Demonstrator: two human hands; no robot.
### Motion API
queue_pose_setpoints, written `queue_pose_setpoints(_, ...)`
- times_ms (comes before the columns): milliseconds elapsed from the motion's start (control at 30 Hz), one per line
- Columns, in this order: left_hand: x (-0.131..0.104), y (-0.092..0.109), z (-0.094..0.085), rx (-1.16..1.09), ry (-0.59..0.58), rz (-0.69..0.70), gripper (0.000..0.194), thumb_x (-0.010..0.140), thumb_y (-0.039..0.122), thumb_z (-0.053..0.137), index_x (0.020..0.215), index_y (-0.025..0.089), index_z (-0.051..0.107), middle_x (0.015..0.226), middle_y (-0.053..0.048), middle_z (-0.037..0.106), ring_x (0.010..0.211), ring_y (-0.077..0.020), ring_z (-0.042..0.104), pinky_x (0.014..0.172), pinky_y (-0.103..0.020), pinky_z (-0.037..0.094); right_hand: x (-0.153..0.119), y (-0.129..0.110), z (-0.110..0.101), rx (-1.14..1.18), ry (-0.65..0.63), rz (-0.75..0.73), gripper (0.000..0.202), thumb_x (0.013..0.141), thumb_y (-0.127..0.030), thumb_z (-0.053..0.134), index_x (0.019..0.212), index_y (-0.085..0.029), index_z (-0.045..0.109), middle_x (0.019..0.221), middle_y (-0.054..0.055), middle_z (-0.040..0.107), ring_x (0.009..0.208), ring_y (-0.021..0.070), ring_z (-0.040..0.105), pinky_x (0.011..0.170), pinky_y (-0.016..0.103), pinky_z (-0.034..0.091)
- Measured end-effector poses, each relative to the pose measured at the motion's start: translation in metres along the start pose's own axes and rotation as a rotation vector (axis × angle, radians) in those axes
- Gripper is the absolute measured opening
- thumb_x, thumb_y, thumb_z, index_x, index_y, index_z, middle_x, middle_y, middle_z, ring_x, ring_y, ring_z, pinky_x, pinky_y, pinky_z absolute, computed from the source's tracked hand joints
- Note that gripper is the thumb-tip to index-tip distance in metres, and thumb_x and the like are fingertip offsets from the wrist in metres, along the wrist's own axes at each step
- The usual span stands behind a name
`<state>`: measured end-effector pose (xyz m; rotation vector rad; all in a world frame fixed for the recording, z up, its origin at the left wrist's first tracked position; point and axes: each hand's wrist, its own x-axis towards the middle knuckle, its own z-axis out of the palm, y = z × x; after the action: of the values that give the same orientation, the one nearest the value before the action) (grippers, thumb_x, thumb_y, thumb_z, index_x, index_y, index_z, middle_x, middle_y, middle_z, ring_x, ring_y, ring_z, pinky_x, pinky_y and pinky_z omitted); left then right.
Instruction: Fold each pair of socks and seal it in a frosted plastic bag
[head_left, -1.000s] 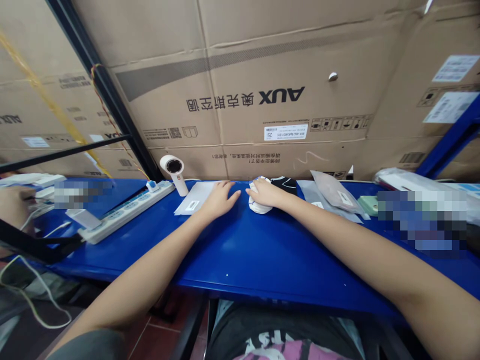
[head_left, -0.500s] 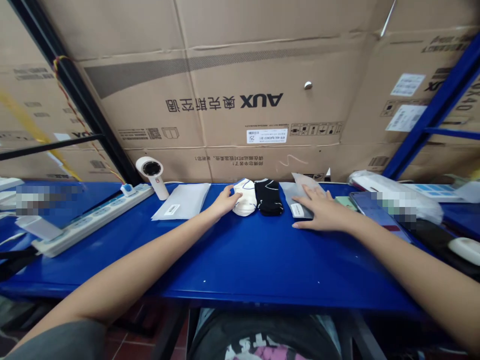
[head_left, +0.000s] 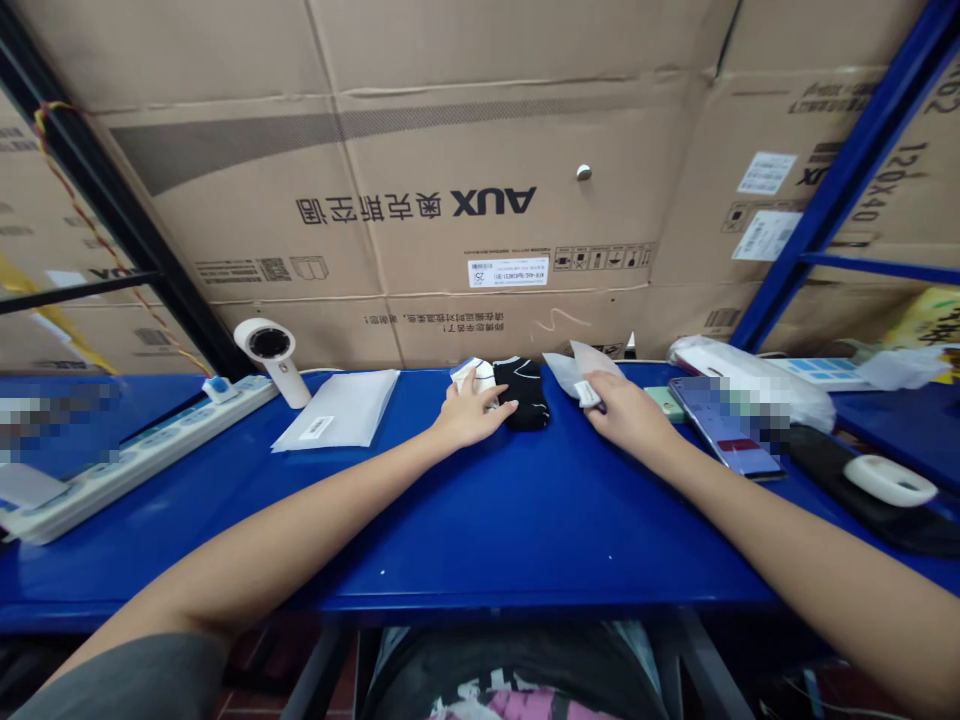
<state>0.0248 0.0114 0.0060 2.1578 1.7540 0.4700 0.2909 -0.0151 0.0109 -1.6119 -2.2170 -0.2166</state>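
My left hand (head_left: 471, 412) lies over the folded white socks (head_left: 482, 370) with its fingers spread. Its thumb and index finger reach onto the folded black socks (head_left: 531, 392), which sit right beside the white pair. Much of the white pair is hidden under the hand. To the right, my right hand (head_left: 628, 408) is closed around a frosted plastic bag (head_left: 564, 370), bunching it. A small white label (head_left: 587, 393) shows on this bag near the fingers. Another flat frosted bag (head_left: 349, 400) with a barcode label rests at the left, apart from both hands.
A white handheld fan (head_left: 274, 355) and a long power strip (head_left: 150, 450) stand at the left of the blue table (head_left: 487, 530). A phone (head_left: 727, 425), a plastic-wrapped white item (head_left: 757, 380) and a white mouse (head_left: 891, 480) lie right. Cardboard (head_left: 420, 130) walls the back.
My left hand has moved from the white socks' left edge to over them, reaching the black pair. My right hand has closed on the bag, which is now gathered up. The view has shifted slightly right.
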Motion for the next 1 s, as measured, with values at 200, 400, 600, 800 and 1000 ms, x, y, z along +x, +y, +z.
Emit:
queue_pose_setpoints(200,0.001,0.017,0.015,-0.02,-0.031,0.061,0.071,0.083,0.078,0.037,0.139,0.038,0.055,0.165,-0.003,0.02,0.148,-0.0474,0.01,0.115,-0.061,0.017,0.007,0.018,-0.026,0.113,0.35,0.069,0.039,0.084,-0.017,0.049,0.12,-0.016,0.063,0.123,0.014,0.068,0.114,0.0305,0.064,0.098,0.042,0.05)
queue_pose_setpoints(400,0.004,0.063,0.04,-0.089,-0.045,0.111,0.07,0.082,0.078,0.037,0.138,0.04,0.056,0.164,0.0,0.024,0.148,-0.0488,0.005,0.116,-0.064,0.003,0.015,0.009,-0.047,0.101,0.467,0.035,0.043,0.086,-0.018,0.047,0.127,-0.017,0.06,0.129,0.013,0.065,0.121,0.0283,0.06,0.105,0.041,0.047)
queue_pose_setpoints(600,0.008,0.114,0.069,-0.145,-0.041,0.127,0.072,0.079,0.077,0.042,0.137,0.037,0.058,0.163,-0.003,0.026,0.148,-0.0496,0.001,0.116,-0.065,-0.001,0.022,-0.007,-0.047,0.125,0.412,-0.012,0.045,0.085,-0.017,0.048,0.128,-0.014,0.059,0.132,0.014,0.063,0.121,0.0294,0.059,0.102,0.042,0.049)
queue_pose_setpoints(800,0.019,0.131,0.081,-0.217,0.032,0.11,0.066,0.081,0.07,0.049,0.134,0.032,0.06,0.164,-0.005,0.021,0.148,-0.0488,0.003,0.116,-0.066,-0.002,0.024,-0.02,-0.05,0.141,0.356,-0.053,0.048,0.084,-0.016,0.048,0.131,-0.017,0.057,0.136,0.013,0.06,0.124,0.0305,0.057,0.102,0.045,0.048)
queue_pose_setpoints(1000,0.029,0.14,0.079,-0.383,0.044,0.084,0.081,0.089,0.046,0.054,0.157,0.019,0.019,0.165,-0.017,0.01,0.151,-0.0418,-0.004,0.119,-0.061,-0.004,0.028,-0.037,-0.045,0.087,0.281,-0.164,0.049,0.083,-0.015,0.05,0.131,-0.014,0.055,0.137,0.014,0.059,0.128,0.0293,0.054,0.105,0.042,0.045)
